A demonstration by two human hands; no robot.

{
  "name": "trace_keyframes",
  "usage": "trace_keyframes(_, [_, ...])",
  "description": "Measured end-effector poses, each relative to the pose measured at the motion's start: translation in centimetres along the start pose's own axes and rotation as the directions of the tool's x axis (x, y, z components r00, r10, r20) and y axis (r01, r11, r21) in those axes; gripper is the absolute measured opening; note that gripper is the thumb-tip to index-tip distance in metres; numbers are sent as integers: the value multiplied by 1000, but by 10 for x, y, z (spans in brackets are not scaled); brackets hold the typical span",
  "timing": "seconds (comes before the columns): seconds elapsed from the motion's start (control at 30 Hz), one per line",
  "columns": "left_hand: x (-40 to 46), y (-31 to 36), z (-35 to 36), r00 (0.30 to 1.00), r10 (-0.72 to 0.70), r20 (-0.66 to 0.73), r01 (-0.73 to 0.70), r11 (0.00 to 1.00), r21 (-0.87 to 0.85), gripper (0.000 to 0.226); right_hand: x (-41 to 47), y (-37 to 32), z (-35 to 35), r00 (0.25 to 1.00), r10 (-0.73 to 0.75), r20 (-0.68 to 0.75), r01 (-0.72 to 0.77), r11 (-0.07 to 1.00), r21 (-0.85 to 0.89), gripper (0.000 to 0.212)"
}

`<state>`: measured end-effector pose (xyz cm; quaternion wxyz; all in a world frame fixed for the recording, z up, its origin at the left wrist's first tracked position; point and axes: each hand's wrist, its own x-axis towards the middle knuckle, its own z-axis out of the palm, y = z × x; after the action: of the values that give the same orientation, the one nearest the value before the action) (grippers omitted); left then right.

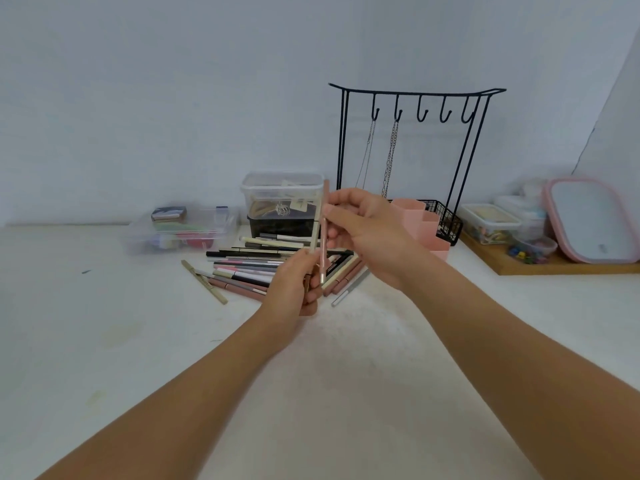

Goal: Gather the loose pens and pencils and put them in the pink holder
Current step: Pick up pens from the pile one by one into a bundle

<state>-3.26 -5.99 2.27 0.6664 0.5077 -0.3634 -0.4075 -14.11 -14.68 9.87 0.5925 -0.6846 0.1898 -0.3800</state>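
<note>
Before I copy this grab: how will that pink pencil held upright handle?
Probably stiff: the pink pencil stays straight between the right hand and left hand. Likely light, since fingertips carry it. Its slim round shape suggests it rolls if laid down.

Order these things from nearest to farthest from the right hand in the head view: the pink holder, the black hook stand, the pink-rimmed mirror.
From the right hand:
1. Pink holder, just behind and right of it.
2. Black hook stand, farther back, against the wall.
3. Pink-rimmed mirror, far right, on the wooden tray.
</note>
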Motion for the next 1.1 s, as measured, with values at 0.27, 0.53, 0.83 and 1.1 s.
trace_keyframes(0.27, [-1, 0, 3, 998, -39, 39, 38, 999, 39, 29, 7, 30, -3, 992, 111, 66, -114, 992, 46, 5])
trace_keyframes(0.53, [-8, -4, -3, 992, -59, 109, 42, 988, 148, 22, 7, 35, -7, 995, 61, 81, -47, 985, -164, 10])
trace_keyframes(0.83, [0, 5, -15, 999, -35, -37, 37, 997, 67, 48, 15, 26, -59, 932, 201, 300, 219, 347, -912, 16])
trace_keyframes(1.1, [4, 5, -13, 996, -89, 10, 89, 996, 7, 46, 16, 41, -66, 912, 246, 329, 242, 326, -914, 20])
